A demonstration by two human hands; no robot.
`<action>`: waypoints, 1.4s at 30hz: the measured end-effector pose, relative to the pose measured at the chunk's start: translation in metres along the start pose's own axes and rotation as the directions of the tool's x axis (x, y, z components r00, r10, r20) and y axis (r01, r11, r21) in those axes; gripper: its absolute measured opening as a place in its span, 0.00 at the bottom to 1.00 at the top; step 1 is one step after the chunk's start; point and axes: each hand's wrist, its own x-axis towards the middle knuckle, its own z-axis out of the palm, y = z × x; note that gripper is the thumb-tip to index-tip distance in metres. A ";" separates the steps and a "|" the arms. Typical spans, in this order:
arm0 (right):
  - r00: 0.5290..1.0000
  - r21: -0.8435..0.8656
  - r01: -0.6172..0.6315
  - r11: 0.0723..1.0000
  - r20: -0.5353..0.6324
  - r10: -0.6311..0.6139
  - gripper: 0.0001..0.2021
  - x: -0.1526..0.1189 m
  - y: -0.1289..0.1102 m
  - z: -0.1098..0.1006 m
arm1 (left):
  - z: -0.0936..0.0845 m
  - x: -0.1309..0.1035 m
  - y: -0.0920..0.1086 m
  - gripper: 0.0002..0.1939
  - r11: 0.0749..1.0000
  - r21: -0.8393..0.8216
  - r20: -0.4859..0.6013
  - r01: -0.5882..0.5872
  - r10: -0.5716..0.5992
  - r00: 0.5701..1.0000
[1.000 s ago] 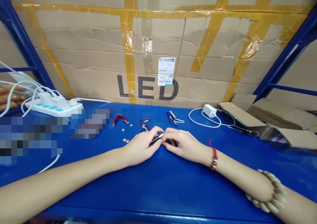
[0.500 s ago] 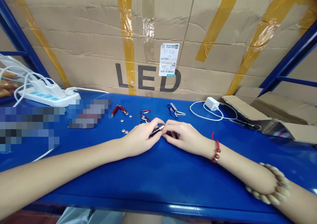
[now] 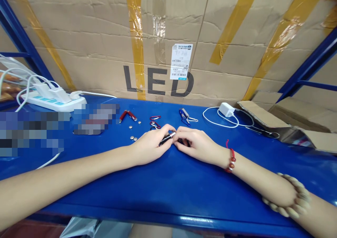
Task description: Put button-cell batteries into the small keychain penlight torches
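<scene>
Between the thumb and fingers of my left hand (image 3: 149, 146) is a small black flashlight (image 3: 166, 139), a slim tube with a silver end pointing right. My right hand (image 3: 198, 145) meets that end with its fingertips. Its fingers are curled round a black tube-like part (image 3: 185, 142), mostly hidden. Beyond my left hand lie red carabiner clips (image 3: 155, 118), and several button cells (image 3: 132, 138) sit to its left. Two red tubes (image 3: 127, 116) with silver ends rest farther back. Behind my right hand are a blue tube (image 3: 182, 115) and a silver one, with clips.
A white power strip (image 3: 65, 106) with plugs stands at the back left, near a blurred flat object (image 3: 98, 120). A white charger (image 3: 226, 109) with a looped cable and an open cardboard box (image 3: 289, 117) are at the right. A large carton (image 3: 105, 38) walls off the back of the blue table (image 3: 163, 196).
The view has shifted very slightly. Both hands keep the same grip and place on the black parts; nothing else visibly moved.
</scene>
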 end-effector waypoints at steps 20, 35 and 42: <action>0.999 0.043 0.028 0.999 -0.020 -0.027 0.09 0.000 -0.005 -0.001 | 0.002 0.005 -0.010 0.12 0.941 -0.334 -0.067 0.060 -0.087 0.994; 0.981 0.076 -0.094 0.993 -0.160 0.105 0.07 0.006 0.001 -0.001 | 0.001 0.006 -0.009 0.14 0.829 -0.552 -0.104 0.085 -0.169 0.980; 0.967 0.137 -0.119 0.983 -0.208 0.146 0.05 0.010 0.001 0.001 | 0.000 0.005 -0.007 0.15 0.833 -0.547 -0.098 0.080 -0.158 0.983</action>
